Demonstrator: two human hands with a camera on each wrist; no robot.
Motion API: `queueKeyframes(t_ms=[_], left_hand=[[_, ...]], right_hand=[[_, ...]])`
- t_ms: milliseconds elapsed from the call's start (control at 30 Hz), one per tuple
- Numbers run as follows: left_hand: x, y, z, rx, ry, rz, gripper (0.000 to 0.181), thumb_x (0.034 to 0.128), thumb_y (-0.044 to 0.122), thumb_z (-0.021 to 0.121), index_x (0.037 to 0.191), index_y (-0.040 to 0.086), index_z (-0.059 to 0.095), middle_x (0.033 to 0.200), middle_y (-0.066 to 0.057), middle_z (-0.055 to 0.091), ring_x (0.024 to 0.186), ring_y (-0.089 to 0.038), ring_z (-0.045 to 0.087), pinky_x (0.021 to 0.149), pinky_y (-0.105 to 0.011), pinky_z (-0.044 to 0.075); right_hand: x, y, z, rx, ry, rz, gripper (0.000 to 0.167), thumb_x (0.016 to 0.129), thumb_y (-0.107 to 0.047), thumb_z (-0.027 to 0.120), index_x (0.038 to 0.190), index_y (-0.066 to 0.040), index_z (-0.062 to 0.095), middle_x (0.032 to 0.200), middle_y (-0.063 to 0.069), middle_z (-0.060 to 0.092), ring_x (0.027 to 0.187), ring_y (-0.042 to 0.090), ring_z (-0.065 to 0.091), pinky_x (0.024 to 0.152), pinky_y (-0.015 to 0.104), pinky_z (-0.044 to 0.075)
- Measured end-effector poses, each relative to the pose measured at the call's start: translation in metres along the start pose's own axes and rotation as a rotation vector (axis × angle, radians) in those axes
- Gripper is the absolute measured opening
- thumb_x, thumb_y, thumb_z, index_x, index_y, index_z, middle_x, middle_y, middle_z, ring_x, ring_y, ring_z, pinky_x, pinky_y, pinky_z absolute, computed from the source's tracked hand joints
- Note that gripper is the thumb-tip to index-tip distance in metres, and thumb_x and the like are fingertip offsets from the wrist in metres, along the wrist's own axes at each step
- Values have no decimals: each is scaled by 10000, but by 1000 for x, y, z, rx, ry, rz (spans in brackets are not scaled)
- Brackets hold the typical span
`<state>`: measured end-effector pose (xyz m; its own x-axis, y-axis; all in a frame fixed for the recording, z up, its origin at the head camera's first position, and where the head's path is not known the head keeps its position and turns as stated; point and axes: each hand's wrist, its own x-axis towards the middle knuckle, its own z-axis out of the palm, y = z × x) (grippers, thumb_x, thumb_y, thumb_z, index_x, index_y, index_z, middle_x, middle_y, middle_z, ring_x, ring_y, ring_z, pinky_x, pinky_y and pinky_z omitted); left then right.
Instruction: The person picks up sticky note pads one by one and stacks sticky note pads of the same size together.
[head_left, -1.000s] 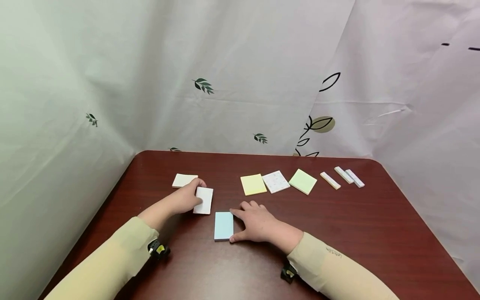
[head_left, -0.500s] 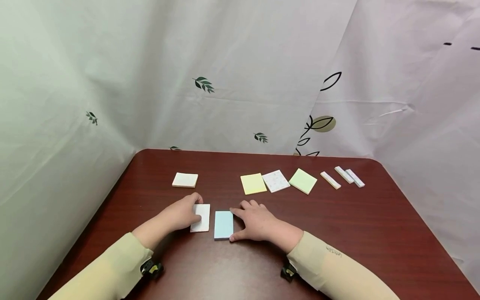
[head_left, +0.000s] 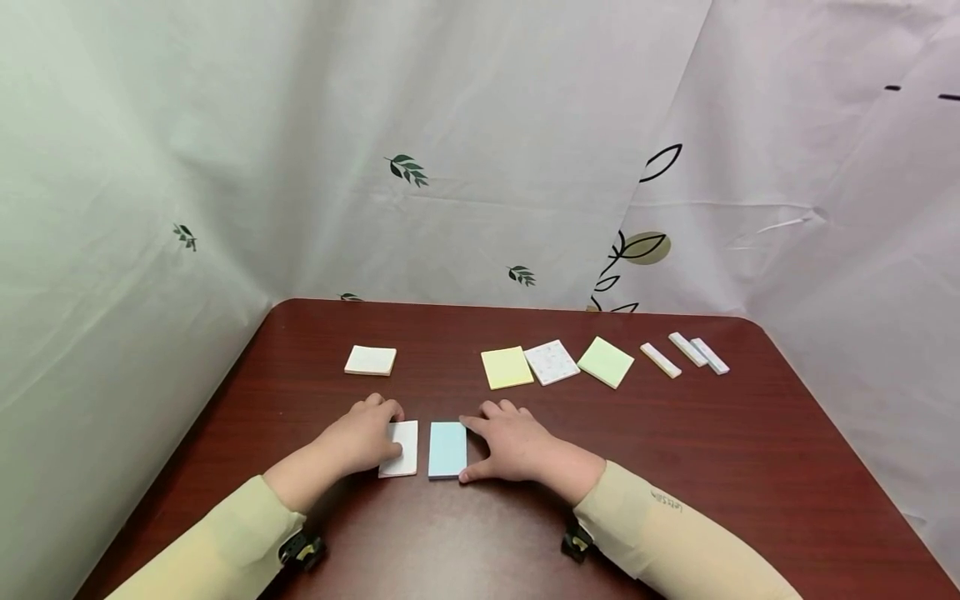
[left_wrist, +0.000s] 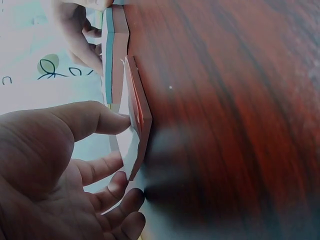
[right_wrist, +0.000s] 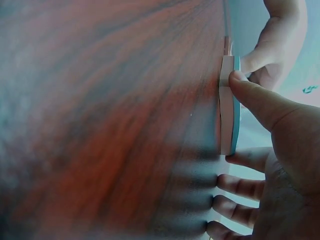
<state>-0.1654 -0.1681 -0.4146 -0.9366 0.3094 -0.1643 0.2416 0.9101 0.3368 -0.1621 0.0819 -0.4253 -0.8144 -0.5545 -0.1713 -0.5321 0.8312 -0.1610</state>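
In the head view my left hand (head_left: 363, 437) grips a white sticky note pad (head_left: 406, 446) by its left side. The left wrist view shows the thumb pressing the top of this pad (left_wrist: 131, 150), whose sheets fan slightly apart at one edge, with fingers at its side. My right hand (head_left: 517, 442) holds a light blue-topped sticky note pad (head_left: 447, 450) on the table, the index finger at its far right corner and the thumb at its near right corner. In the right wrist view thumb and index span this thick pad (right_wrist: 228, 115). A narrow gap separates the two pads.
Behind the left hand lies a cream pad (head_left: 371, 360). Further right along the back are a yellow pad (head_left: 507, 368), a patterned white pad (head_left: 552, 362), a green pad (head_left: 606, 362) and narrow strip pads (head_left: 661, 361). Pale curtains surround the dark red table (head_left: 675, 442).
My left hand has brought the white pad nearer to me, from beside the cream pad to the left side of the blue pad. The right hand and the blue pad have stayed put.
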Motion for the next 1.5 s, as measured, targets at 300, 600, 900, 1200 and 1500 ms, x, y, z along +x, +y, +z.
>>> queueKeyframes(t_ms=[300, 600, 900, 1200, 1500], left_hand=[[0, 7, -2, 29, -15, -12, 313, 769, 133, 736, 1065, 86, 644, 981, -80, 538, 882, -267, 522, 735, -437, 462], [3, 16, -4, 80, 16, -99, 267, 848, 278, 724, 985, 84, 602, 927, -82, 530, 797, -249, 555, 685, -424, 475], [4, 30, -3, 269, 38, -149, 496, 861, 447, 719, 1065, 3, 634, 941, -164, 616, 734, -303, 638, 624, -483, 523], [4, 38, 1, 269, 5, -137, 477, 835, 426, 751, 1008, -5, 640, 899, -154, 630, 739, -247, 622, 629, -466, 524], [6, 41, 2, 255, -19, -118, 407, 866, 344, 730, 1026, -21, 652, 898, -137, 647, 746, -235, 621, 634, -459, 528]], right_hand=[[0, 1, -1, 5, 2, 1, 849, 784, -695, 686, 1475, -243, 489, 1366, 63, 506, 1229, 257, 462, 967, 439, 407], [0, 0, 0, -5, 0, 4, 847, 784, -700, 682, 1473, -244, 493, 1348, 55, 516, 1207, 247, 471, 955, 428, 413], [1, 0, -1, -12, 1, -1, 850, 779, -702, 685, 1468, -241, 500, 1344, 55, 520, 1198, 245, 476, 942, 422, 419], [1, -1, 0, -15, 3, 1, 844, 780, -700, 687, 1466, -244, 502, 1336, 54, 523, 1190, 245, 480, 944, 424, 422], [0, -1, 0, -11, 6, 2, 845, 782, -701, 683, 1469, -246, 498, 1348, 58, 518, 1204, 249, 476, 955, 432, 420]])
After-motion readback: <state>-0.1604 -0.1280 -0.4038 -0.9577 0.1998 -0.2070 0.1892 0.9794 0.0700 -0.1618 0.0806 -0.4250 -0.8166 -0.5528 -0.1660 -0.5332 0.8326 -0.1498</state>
